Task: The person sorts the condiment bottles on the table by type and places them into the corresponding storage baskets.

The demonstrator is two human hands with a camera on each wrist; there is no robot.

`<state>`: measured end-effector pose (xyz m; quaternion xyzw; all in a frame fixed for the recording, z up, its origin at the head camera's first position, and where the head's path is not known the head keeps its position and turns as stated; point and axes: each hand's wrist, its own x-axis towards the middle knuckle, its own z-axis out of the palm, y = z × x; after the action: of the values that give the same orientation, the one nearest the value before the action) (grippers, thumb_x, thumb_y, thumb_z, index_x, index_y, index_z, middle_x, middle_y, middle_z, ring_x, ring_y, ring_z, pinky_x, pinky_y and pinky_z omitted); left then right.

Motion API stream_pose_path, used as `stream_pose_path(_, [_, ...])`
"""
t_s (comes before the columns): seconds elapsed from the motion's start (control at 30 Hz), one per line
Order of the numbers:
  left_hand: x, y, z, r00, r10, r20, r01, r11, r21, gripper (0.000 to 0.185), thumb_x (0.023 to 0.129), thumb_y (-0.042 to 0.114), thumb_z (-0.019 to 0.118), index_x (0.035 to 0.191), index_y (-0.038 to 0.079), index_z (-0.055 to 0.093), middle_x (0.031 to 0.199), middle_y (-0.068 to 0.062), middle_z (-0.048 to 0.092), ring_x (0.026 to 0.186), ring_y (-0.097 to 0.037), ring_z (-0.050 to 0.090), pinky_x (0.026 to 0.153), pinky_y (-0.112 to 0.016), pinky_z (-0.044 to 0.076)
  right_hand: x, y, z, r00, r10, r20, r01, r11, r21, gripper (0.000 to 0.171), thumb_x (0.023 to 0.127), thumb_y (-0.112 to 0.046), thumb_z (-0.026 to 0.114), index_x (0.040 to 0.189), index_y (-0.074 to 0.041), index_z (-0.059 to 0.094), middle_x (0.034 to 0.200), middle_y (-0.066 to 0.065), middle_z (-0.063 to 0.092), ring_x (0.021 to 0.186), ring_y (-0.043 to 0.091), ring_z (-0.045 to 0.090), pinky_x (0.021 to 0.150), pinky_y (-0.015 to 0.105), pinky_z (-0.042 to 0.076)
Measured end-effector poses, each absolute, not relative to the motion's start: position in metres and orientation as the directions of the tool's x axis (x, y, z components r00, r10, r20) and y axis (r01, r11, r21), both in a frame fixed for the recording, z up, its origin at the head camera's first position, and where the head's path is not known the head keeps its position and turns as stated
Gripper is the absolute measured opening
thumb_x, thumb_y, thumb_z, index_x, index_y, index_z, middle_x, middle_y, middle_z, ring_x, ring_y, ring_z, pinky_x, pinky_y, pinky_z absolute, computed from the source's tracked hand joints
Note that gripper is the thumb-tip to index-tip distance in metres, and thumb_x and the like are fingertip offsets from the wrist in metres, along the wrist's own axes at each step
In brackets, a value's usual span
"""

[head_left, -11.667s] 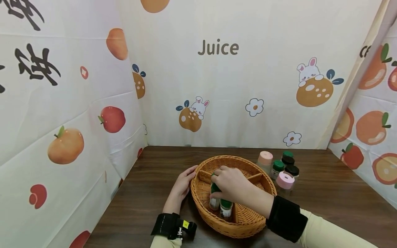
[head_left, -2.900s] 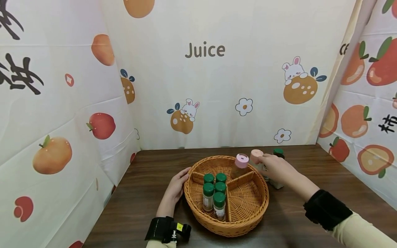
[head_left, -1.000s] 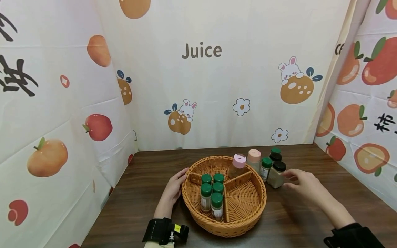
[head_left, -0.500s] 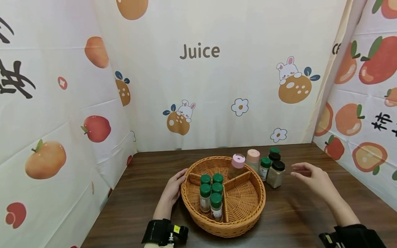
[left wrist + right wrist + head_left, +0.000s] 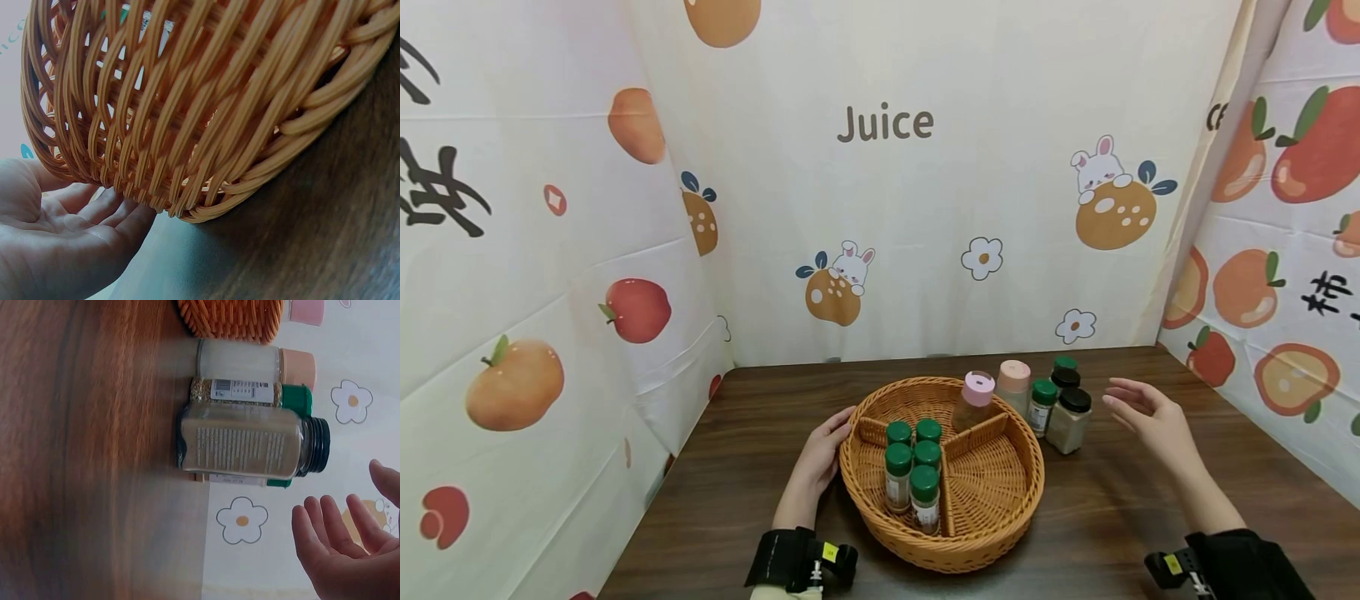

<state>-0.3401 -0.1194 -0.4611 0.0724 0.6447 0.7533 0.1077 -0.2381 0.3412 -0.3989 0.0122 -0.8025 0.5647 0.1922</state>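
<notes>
Presently, by label:
Left hand [image 5: 822,456]: fingers straight, flat against outer wall of wicker basket [image 5: 992,546], gripping nothing.
Right hand [image 5: 1153,421]: spread wide, empty, hovering just beside black-capped jar [image 5: 1069,422].
Sorted so far: five green-capped jars [image 5: 913,467] upright in compartment nearest left hand; pink-capped jar [image 5: 974,402] leaning in far compartment.
Left outside, by judgement: peach-capped jar [image 5: 1012,386], two green-capped jars [image 5: 1041,406] and black-capped ones, clustered between basket and right hand.

Bare hands; cream sleeves; black wrist straps [image 5: 1255,560], small yellow tag on each.
</notes>
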Motion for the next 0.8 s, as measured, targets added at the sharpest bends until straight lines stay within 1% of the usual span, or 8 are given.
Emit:
stream_pose_path(0.07, [-0.340, -0.119, -0.461, -0.966, 0.257, -0.029, -0.069, -0.148, 0.987, 0.045, 0.107, 0.009, 0.040, 0.151, -0.002, 0.038, 0.157, -0.027, 0.034, 0.143, -0.039, 0.039, 0.114, -0.042, 0.042, -0.241, 0.338, -0.398, -0.927, 0.205, 0.313, -0.220, 0.377, -0.899, 0.022, 0.099, -0.019, 0.063, 0.118, -0.031, 0.062, 0.096, -0.033, 0.063, 0.088, -0.017, 0.061, 0.071, 0.008, 0.054])
stream_pose_path(0.13, [-0.340, -0.119, -0.461, -0.965, 0.259, -0.028, -0.067, -0.144, 0.987, 0.045, 0.107, 0.009, 0.039, 0.152, -0.002, 0.038, 0.157, -0.027, 0.034, 0.143, -0.039, 0.039, 0.114, -0.043, 0.042, -0.244, 0.335, -0.396, -0.927, 0.208, 0.311, -0.190, 0.455, -0.870, 0.026, 0.099, -0.024, 0.063, 0.125, -0.020, 0.062, 0.097, -0.033, 0.062, 0.087, -0.020, 0.058, 0.070, 0.009, 0.053])
stream_pose_path(0.23, [-0.339, -0.120, -0.460, -0.964, 0.263, -0.028, -0.067, -0.140, 0.988, 0.045, 0.108, 0.009, 0.039, 0.152, -0.001, 0.037, 0.158, -0.026, 0.034, 0.144, -0.039, 0.039, 0.115, -0.043, 0.041, -0.250, 0.330, -0.393, -0.924, 0.210, 0.319, -0.130, 0.613, -0.779, 0.043, 0.099, -0.032, 0.063, 0.133, -0.006, 0.058, 0.108, -0.012, 0.071, 0.089, -0.019, 0.055, 0.068, 0.011, 0.052])
stream_pose_path(0.33, [-0.338, -0.120, -0.459, -0.964, 0.265, -0.029, -0.068, -0.137, 0.988, 0.045, 0.108, 0.010, 0.038, 0.152, 0.000, 0.037, 0.158, -0.026, 0.034, 0.144, -0.039, 0.038, 0.115, -0.044, 0.041, -0.256, 0.325, -0.391, -0.926, 0.184, 0.329, -0.106, 0.710, -0.696, 0.051, 0.099, -0.033, 0.062, 0.136, 0.001, 0.055, 0.124, 0.019, 0.068, 0.100, 0.008, 0.068, 0.069, 0.018, 0.054])
stream_pose_path(0.4, [-0.338, -0.120, -0.459, -0.964, 0.263, -0.031, -0.068, -0.133, 0.989, 0.045, 0.108, 0.010, 0.038, 0.152, 0.000, 0.037, 0.158, -0.025, 0.034, 0.144, -0.039, 0.038, 0.115, -0.043, 0.041, -0.259, 0.321, -0.390, -0.931, 0.162, 0.326, -0.104, 0.739, -0.665, 0.051, 0.099, -0.032, 0.062, 0.136, 0.002, 0.055, 0.128, 0.031, 0.062, 0.108, 0.033, 0.068, 0.073, 0.028, 0.058])
stream_pose_path(0.47, [-0.338, -0.120, -0.460, -0.965, 0.259, -0.033, -0.069, -0.131, 0.989, 0.045, 0.108, 0.009, 0.039, 0.152, 0.000, 0.038, 0.158, -0.025, 0.034, 0.144, -0.039, 0.038, 0.114, -0.042, 0.042, -0.262, 0.317, -0.391, -0.938, 0.139, 0.318, -0.105, 0.759, -0.642, 0.050, 0.099, -0.030, 0.063, 0.135, 0.004, 0.055, 0.128, 0.034, 0.061, 0.116, 0.049, 0.061, 0.079, 0.042, 0.060])
stream_pose_path(0.57, [-0.339, -0.119, -0.460, -0.966, 0.257, -0.036, -0.071, -0.129, 0.989, 0.045, 0.108, 0.009, 0.039, 0.152, 0.000, 0.038, 0.158, -0.025, 0.034, 0.144, -0.039, 0.038, 0.114, -0.041, 0.043, -0.265, 0.312, -0.394, -0.943, 0.124, 0.309, -0.095, 0.789, -0.607, 0.046, 0.098, -0.027, 0.065, 0.132, 0.004, 0.058, 0.128, 0.035, 0.060, 0.116, 0.051, 0.060, 0.085, 0.056, 0.056])
stream_pose_path(0.8, [-0.339, -0.120, -0.460, -0.966, 0.256, -0.039, -0.075, -0.132, 0.988, 0.045, 0.108, 0.009, 0.039, 0.152, 0.000, 0.038, 0.157, -0.025, 0.035, 0.144, -0.038, 0.039, 0.114, -0.042, 0.042, -0.268, 0.305, -0.400, -0.927, 0.130, 0.352, -0.090, 0.833, -0.546, 0.036, 0.094, -0.017, 0.069, 0.123, 0.004, 0.064, 0.123, 0.034, 0.062, 0.106, 0.049, 0.065, 0.079, 0.055, 0.058])
